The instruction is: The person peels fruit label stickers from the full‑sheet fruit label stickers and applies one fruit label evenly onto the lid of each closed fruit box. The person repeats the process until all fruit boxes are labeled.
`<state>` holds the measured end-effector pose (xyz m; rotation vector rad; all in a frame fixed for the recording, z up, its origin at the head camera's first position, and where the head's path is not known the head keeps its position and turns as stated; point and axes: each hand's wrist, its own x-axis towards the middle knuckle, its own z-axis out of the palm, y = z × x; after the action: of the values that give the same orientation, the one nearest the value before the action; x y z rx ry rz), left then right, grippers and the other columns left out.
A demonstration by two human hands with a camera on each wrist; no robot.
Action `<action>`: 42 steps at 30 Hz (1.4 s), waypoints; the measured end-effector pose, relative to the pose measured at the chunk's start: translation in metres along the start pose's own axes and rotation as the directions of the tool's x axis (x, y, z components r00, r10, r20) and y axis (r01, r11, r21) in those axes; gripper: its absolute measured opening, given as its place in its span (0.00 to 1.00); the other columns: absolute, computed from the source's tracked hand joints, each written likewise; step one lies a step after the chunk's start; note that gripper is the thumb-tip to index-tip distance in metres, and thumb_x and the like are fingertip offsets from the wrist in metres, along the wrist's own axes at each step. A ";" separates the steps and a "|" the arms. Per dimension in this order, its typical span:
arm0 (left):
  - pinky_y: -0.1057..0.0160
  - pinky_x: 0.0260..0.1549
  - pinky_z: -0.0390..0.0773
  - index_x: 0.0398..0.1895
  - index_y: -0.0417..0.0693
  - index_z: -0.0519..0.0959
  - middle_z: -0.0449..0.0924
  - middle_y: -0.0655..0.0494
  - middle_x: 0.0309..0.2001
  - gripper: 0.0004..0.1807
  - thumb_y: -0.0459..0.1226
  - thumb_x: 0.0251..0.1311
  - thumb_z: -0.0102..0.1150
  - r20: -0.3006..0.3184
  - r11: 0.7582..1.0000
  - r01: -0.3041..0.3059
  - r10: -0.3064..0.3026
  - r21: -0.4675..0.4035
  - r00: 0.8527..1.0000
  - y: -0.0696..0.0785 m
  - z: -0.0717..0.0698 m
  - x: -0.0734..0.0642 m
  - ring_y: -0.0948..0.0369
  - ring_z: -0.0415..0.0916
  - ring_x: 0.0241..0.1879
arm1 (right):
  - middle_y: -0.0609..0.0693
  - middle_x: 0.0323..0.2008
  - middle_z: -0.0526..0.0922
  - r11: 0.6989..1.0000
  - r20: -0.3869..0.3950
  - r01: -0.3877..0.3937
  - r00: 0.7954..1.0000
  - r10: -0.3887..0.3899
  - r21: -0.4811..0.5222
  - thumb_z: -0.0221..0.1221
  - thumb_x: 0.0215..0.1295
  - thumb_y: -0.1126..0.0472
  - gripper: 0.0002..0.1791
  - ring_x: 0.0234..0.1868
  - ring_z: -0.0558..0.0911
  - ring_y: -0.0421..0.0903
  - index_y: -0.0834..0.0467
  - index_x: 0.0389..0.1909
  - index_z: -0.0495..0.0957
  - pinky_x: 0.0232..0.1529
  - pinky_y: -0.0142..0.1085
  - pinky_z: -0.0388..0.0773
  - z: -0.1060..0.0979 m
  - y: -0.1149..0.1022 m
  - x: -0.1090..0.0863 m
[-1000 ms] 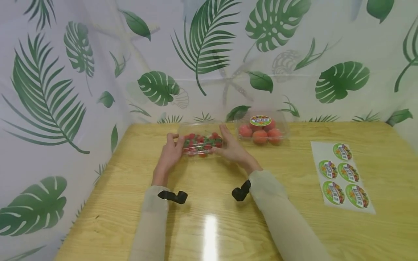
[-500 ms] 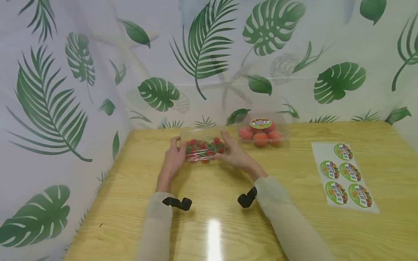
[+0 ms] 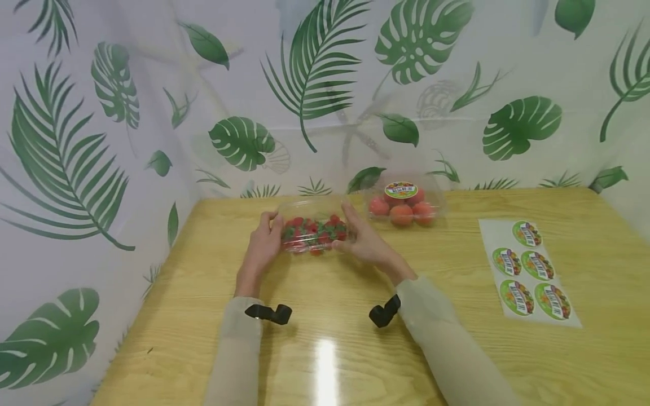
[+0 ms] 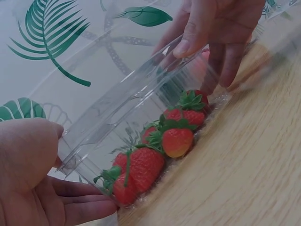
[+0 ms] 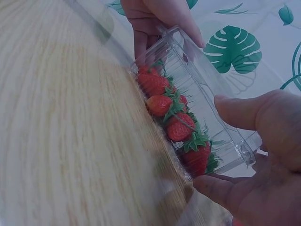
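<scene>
A clear plastic clamshell box (image 3: pixel 304 243) of strawberries (image 4: pixel 146 165) is held between my two hands near the back of the table. My left hand (image 3: pixel 263 243) grips its left end, thumb at the corner edge and fingers low along the end wall. At the other end my right hand (image 3: pixel 369 243) holds it, with the thumb (image 5: pixel 237 112) over the rim and the fingers near the base. The strawberries, red with green leaves, lie along the bottom of the box. In the right wrist view the box's base is close to the wooden tabletop (image 5: pixel 70 117).
Right of my hands, a second clear box (image 3: pixel 438 198) holds several peaches (image 3: pixel 401 215) and bears an oval fruit label (image 3: pixel 401 190). Farther right lies a white sheet (image 3: pixel 487 232) of round stickers (image 3: pixel 517 297). A leaf-printed curtain (image 3: pixel 325 135) borders the table's back and left.
The strawberry box has come slightly nearer to me, both hands moving with it and keeping their hold. The peach box and sticker sheet stay in place; the head view shifts a little.
</scene>
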<state>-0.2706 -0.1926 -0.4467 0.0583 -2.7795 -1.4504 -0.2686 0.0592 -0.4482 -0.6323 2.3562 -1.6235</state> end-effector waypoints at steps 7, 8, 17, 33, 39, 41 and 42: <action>0.51 0.43 0.75 0.62 0.48 0.64 0.77 0.40 0.47 0.25 0.55 0.77 0.32 0.017 1.000 -0.013 0.013 -0.001 1.000 0.002 -0.003 -0.002 0.49 0.75 0.43 | 0.55 0.79 0.29 0.999 0.015 0.005 1.000 -0.005 -0.053 0.61 0.69 0.63 0.52 0.78 0.45 0.61 0.55 0.80 0.32 0.73 0.55 0.50 -0.002 0.001 -0.008; 0.54 0.39 0.75 0.61 0.48 0.64 0.77 0.42 0.44 0.24 0.54 0.77 0.32 0.023 1.000 -0.013 0.013 -0.010 1.000 0.002 -0.002 -0.002 0.50 0.75 0.40 | 0.55 0.79 0.29 0.998 0.014 0.002 1.000 -0.001 -0.062 0.61 0.69 0.62 0.52 0.78 0.45 0.61 0.55 0.80 0.32 0.73 0.55 0.51 -0.002 0.002 -0.009; 0.61 0.24 0.68 0.58 0.44 0.64 0.74 0.48 0.30 0.19 0.46 0.80 0.29 -0.022 0.997 -0.056 0.057 0.057 0.998 0.004 -0.004 -0.002 0.57 0.69 0.24 | 0.53 0.80 0.31 0.995 0.011 -0.010 1.000 0.011 -0.100 0.61 0.69 0.60 0.52 0.79 0.33 0.51 0.53 0.80 0.33 0.75 0.55 0.42 -0.004 0.001 -0.012; 0.60 0.28 0.68 0.78 0.44 0.54 0.71 0.52 0.24 0.28 0.41 0.79 0.31 0.084 0.993 -0.085 0.077 0.086 0.993 0.001 -0.005 -0.003 0.60 0.65 0.21 | 0.52 0.80 0.29 0.996 0.015 -0.041 0.999 0.042 -0.076 0.60 0.69 0.62 0.51 0.79 0.40 0.56 0.54 0.80 0.33 0.73 0.56 0.50 -0.003 -0.003 -0.025; 0.57 0.31 0.69 0.77 0.45 0.57 0.75 0.48 0.28 0.28 0.42 0.78 0.32 0.088 0.990 -0.071 0.060 0.125 0.994 0.001 -0.007 -0.005 0.56 0.66 0.25 | 0.51 0.80 0.30 0.997 0.012 -0.040 0.999 0.041 -0.066 0.60 0.69 0.62 0.51 0.78 0.45 0.58 0.53 0.80 0.34 0.72 0.56 0.53 -0.001 -0.003 -0.030; 0.58 0.32 0.69 0.77 0.45 0.57 0.75 0.48 0.30 0.28 0.42 0.78 0.32 0.098 0.990 -0.062 0.050 0.124 0.994 0.002 -0.008 -0.006 0.56 0.67 0.27 | 0.51 0.80 0.29 0.997 0.014 -0.040 0.999 0.041 -0.063 0.60 0.69 0.63 0.51 0.78 0.44 0.58 0.53 0.80 0.34 0.72 0.56 0.54 -0.001 -0.003 -0.032; 0.58 0.32 0.69 0.77 0.45 0.57 0.75 0.48 0.31 0.28 0.42 0.78 0.32 0.108 0.992 -0.056 0.044 0.116 0.993 0.002 -0.008 -0.006 0.56 0.67 0.27 | 0.51 0.80 0.30 0.997 0.014 -0.041 0.999 0.042 -0.065 0.60 0.69 0.62 0.51 0.78 0.45 0.58 0.53 0.80 0.34 0.72 0.56 0.54 -0.001 -0.003 -0.033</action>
<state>-0.2640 -0.1980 -0.4407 -0.0892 -2.9257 -1.3133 -0.2392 0.0744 -0.4476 -0.6015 2.4031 -1.5258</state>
